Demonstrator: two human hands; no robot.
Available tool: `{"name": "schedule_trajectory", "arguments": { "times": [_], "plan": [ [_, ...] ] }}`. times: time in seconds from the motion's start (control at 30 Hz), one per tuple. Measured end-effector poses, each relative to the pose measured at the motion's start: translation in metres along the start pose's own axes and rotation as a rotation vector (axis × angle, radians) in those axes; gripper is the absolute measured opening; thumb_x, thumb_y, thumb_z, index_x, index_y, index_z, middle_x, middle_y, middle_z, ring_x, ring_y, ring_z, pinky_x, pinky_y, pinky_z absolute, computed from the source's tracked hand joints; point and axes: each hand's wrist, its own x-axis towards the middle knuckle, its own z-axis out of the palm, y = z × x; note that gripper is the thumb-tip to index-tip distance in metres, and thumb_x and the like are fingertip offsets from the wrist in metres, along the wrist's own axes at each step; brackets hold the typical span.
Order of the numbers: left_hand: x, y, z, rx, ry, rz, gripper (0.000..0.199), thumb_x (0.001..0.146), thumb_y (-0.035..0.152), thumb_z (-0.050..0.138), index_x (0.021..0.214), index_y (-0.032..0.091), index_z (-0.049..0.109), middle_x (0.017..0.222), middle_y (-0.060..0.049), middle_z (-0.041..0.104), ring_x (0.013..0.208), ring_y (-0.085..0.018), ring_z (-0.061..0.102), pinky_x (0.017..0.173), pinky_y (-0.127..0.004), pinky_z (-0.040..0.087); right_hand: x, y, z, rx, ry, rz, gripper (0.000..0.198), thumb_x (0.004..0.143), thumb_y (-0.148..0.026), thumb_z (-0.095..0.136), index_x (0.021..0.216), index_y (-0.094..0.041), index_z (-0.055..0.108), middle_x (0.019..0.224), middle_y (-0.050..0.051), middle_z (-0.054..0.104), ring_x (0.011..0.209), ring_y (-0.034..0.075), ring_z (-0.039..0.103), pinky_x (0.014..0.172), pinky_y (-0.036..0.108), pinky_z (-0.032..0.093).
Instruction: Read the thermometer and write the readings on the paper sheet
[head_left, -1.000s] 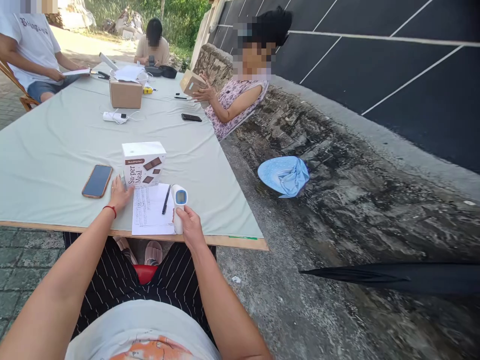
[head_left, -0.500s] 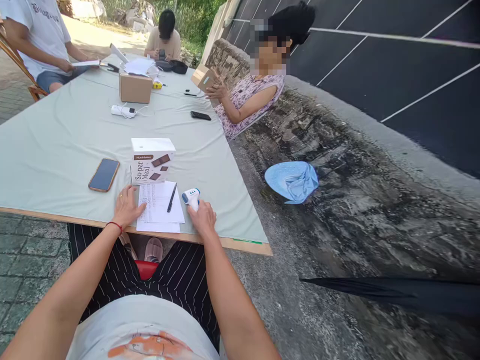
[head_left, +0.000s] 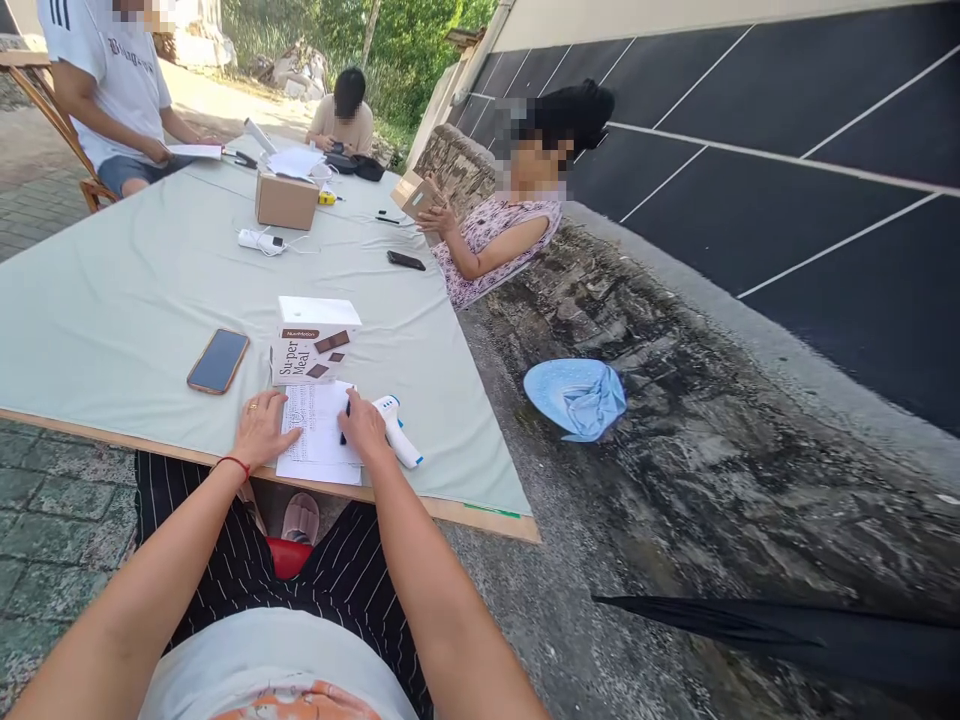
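Note:
My left hand (head_left: 264, 428) lies open at the table edge, thumb stretched over the left side of the printed sheets (head_left: 315, 462). Over their right side, my right hand (head_left: 364, 424) has its fingers closed around a black pen (head_left: 344, 432), which is partly hidden. Just right of that hand, a white and blue infrared thermometer (head_left: 403, 442) lies on the cloth. Behind the papers stands a white box (head_left: 315, 345) printed "Su-per Meal". A phone in an orange-brown case (head_left: 217, 361) rests to the left of my left hand.
Farther along the cloth-covered table (head_left: 135, 330) are a white power strip (head_left: 260, 242), a black phone (head_left: 406, 260) and a cardboard box (head_left: 286, 201). Several people sit around it; one at right holds a small box (head_left: 412, 195). A blue hat (head_left: 574, 398) lies beyond the right edge.
My right hand has let go of the thermometer, moved left onto the papers and taken hold of the pen. The thermometer now lies on the cloth. My left hand stays by the papers.

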Motion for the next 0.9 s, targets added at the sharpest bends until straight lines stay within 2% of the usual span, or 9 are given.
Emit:
{"name": "schedule_trajectory", "arguments": {
  "times": [0.17,0.3,0.4,0.5,0.57,0.63,0.73,0.83,0.9],
  "plan": [
    [-0.001,0.001,-0.001,0.008,0.003,0.011,0.050,0.079,0.038,0.066,0.121,0.014,0.053,0.132,-0.016,0.056,0.127,-0.032,0.050,0.111,-0.049,0.035,-0.009,0.021,0.013,0.386,0.129,-0.156,0.043,0.083,-0.019,0.042,0.117,-0.020,0.068,0.097,0.009,0.069,0.096,0.024,0.061,0.089,0.037,0.046],
    [-0.001,0.001,0.000,0.007,0.004,0.018,0.050,0.079,0.039,0.066,0.121,0.015,0.053,0.132,-0.016,0.056,0.127,-0.031,0.050,0.111,-0.050,0.034,-0.029,0.028,0.019,0.657,0.247,-0.222,0.047,0.081,-0.027,0.048,0.125,-0.018,0.059,0.096,0.007,0.062,0.087,0.019,0.058,0.085,0.035,0.048],
    [-0.001,0.001,0.000,0.005,0.006,0.018,0.049,0.079,0.039,0.066,0.121,0.015,0.053,0.132,-0.016,0.056,0.127,-0.032,0.050,0.111,-0.051,0.035,-0.044,0.020,0.018,0.755,0.305,-0.194,0.038,0.081,-0.038,0.059,0.114,-0.019,0.058,0.083,0.001,0.056,0.074,0.016,0.053,0.075,0.031,0.047],
    [-0.001,0.000,0.000,0.006,0.003,0.019,0.050,0.078,0.038,0.066,0.120,0.016,0.054,0.132,-0.016,0.056,0.127,-0.032,0.050,0.110,-0.051,0.036,-0.054,0.008,0.019,0.878,0.318,-0.118,0.031,0.087,-0.050,0.052,0.096,-0.021,0.058,0.066,-0.004,0.049,0.063,0.013,0.048,0.065,0.028,0.043],
    [-0.001,-0.001,0.001,0.006,0.003,0.014,0.051,0.077,0.037,0.067,0.120,0.015,0.054,0.132,-0.016,0.057,0.126,-0.033,0.050,0.110,-0.051,0.037,-0.057,-0.001,0.021,0.985,0.274,-0.096,0.036,0.090,-0.051,0.045,0.100,-0.020,0.060,0.065,-0.004,0.052,0.062,0.014,0.051,0.066,0.029,0.044],
    [-0.001,-0.002,0.001,0.007,0.008,0.012,0.051,0.077,0.038,0.068,0.121,0.015,0.054,0.132,-0.016,0.056,0.126,-0.033,0.050,0.109,-0.051,0.037,-0.057,-0.008,0.024,1.074,0.221,-0.070,0.041,0.088,-0.050,0.046,0.109,-0.019,0.061,0.073,-0.001,0.060,0.068,0.015,0.057,0.071,0.031,0.048],
    [-0.001,-0.002,0.001,0.014,0.015,0.021,0.052,0.076,0.039,0.068,0.121,0.016,0.054,0.132,-0.016,0.056,0.126,-0.033,0.050,0.109,-0.051,0.037,-0.054,-0.014,0.030,1.092,0.184,-0.020,0.039,0.078,-0.044,0.057,0.106,-0.019,0.066,0.084,0.003,0.068,0.076,0.017,0.062,0.077,0.034,0.050],
    [-0.001,-0.001,-0.001,0.021,0.000,0.019,0.055,0.075,0.039,0.070,0.122,0.016,0.053,0.132,-0.016,0.056,0.127,-0.032,0.050,0.111,-0.050,0.036,-0.053,-0.012,0.035,1.015,0.206,-0.004,0.027,0.068,-0.037,0.060,0.087,-0.020,0.068,0.080,0.003,0.068,0.075,0.018,0.060,0.074,0.033,0.050],
    [-0.001,0.000,-0.002,0.021,-0.014,0.016,0.056,0.074,0.040,0.071,0.122,0.016,0.053,0.132,-0.016,0.056,0.127,-0.032,0.049,0.112,-0.049,0.035,-0.054,-0.009,0.037,0.982,0.238,0.009,0.021,0.067,-0.036,0.058,0.079,-0.020,0.065,0.074,0.001,0.066,0.070,0.017,0.057,0.070,0.032,0.049]
  ]
}}
